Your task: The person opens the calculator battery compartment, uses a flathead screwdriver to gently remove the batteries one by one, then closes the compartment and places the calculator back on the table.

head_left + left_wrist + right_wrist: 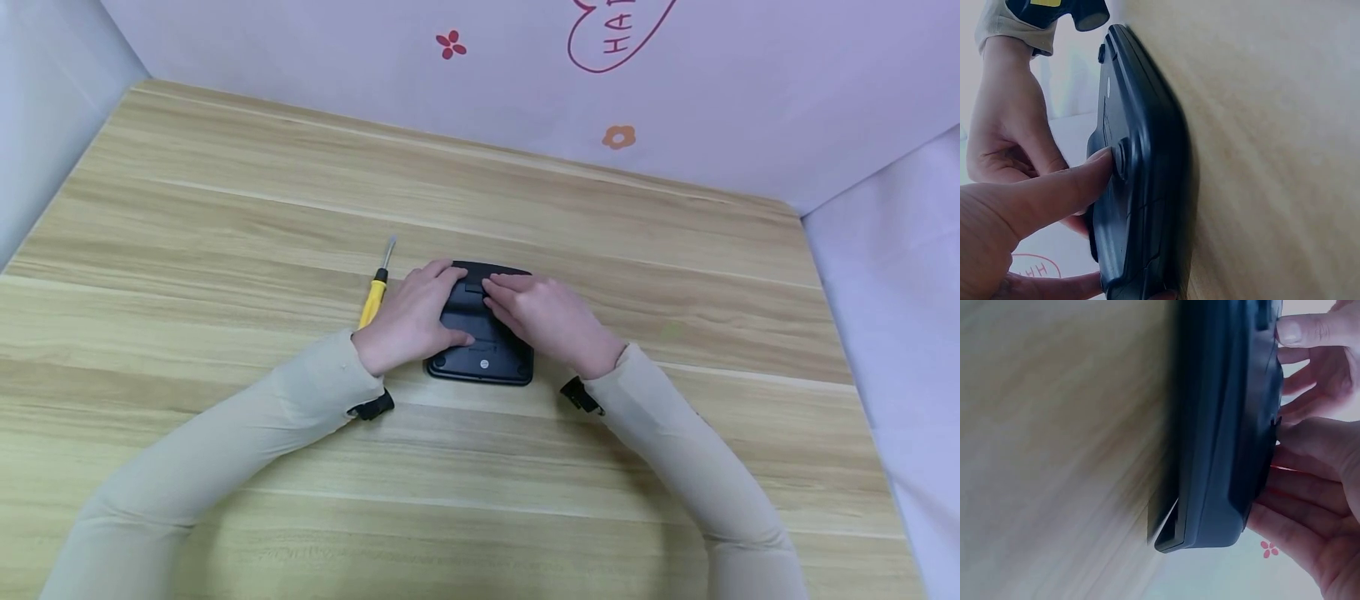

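A black plastic device [491, 367], shaped like a desk calculator, lies back up on the table. My left hand [416, 312] holds its left side: the thumb [1085, 181] presses the back beside a round foot, and the fingers reach its far and side edges. From the right, my right hand [551, 317] touches the upper back with its fingertips near a small latch [474, 288]. In the right wrist view, its thumb [1310, 434] rests by a small raised tab, with the straight fingers against the back. What lies under the right palm is hidden in the head view.
A screwdriver [375, 300] with a yellow and black handle lies just left of the left hand, its tip pointing away. The wooden table [262, 217] meets a white sheet [337, 50] with drawn flowers and a heart at the back.
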A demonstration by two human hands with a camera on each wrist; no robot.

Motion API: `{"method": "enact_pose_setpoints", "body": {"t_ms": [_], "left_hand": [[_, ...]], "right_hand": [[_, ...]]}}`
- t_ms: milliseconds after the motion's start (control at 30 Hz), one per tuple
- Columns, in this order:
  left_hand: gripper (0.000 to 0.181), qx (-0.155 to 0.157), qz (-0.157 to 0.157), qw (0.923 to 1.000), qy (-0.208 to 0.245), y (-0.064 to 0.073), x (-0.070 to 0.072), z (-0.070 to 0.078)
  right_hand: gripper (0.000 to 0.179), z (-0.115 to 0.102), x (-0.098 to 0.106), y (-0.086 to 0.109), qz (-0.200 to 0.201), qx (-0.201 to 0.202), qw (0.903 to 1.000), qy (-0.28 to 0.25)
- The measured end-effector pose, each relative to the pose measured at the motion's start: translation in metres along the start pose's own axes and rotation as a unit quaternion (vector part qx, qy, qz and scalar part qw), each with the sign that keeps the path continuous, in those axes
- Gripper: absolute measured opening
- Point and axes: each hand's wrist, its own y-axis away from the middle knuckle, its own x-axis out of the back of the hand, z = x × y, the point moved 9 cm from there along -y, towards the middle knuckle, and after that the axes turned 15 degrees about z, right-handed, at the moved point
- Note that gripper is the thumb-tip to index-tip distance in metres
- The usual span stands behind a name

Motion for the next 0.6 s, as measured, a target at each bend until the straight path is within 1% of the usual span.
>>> {"method": "enact_pose_setpoints", "body": {"t_ms": [133,233,333,467,600], "left_hand": [[0.080,0.000,0.001,1.0000,0.003,0.000,0.000,-0.001],[0.080,-0.002,0.002,1.0000,0.004,0.000,0.000,-0.001],[0.080,-0.004,0.003,1.0000,0.005,0.000,0.000,0.000],[0.080,-0.007,0.004,1.0000,0.006,0.000,0.000,0.000],[0.080,-0.008,0.004,0.9999,0.003,-0.001,0.001,0.001]], "right_hand": [[0.031,0.004,0.002,0.000,0.010,-0.022,0.9991,-0.035],[0.029,0.007,0.005,-0.001,0.032,-0.037,0.9975,-0.051],[0.027,0.010,0.008,-0.001,0.057,-0.048,0.9957,-0.054],[0.025,0.016,0.011,-0.002,0.081,-0.075,0.9910,-0.075],[0.022,0.020,0.012,-0.004,0.089,-0.104,0.9843,-0.112]]}}
